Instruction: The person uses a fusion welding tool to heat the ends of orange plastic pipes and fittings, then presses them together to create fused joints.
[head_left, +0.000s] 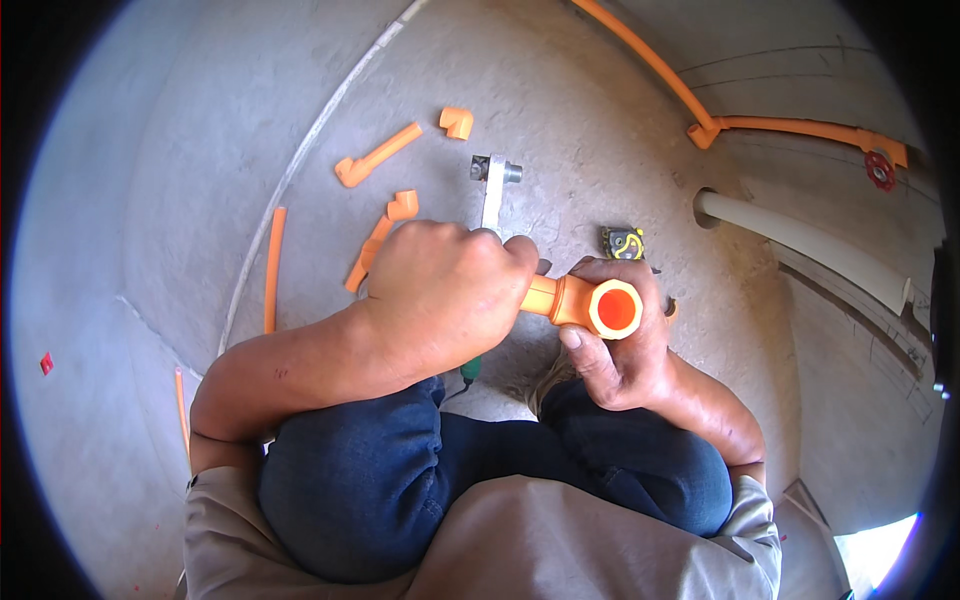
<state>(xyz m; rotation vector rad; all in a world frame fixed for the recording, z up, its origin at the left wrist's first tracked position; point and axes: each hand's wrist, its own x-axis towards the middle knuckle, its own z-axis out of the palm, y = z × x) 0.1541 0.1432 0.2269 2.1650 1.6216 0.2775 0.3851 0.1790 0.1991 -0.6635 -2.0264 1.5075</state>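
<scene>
Orange plastic pipe fitting is gripped between both hands, just above the knees. The left hand is clenched over the pipe end, its fingers wrapped around it, while the right hand is clamped on the socket end, whose open mouth is turned up. Cut pipe pieces and an elbow are scattered on the concrete floor, far left. A metal tool is lying just beyond the hands, and a yellow tape measure near the right.

The left hand covers most of the orange pipe — its far end unseen — and the white tool's lower handle.
</scene>
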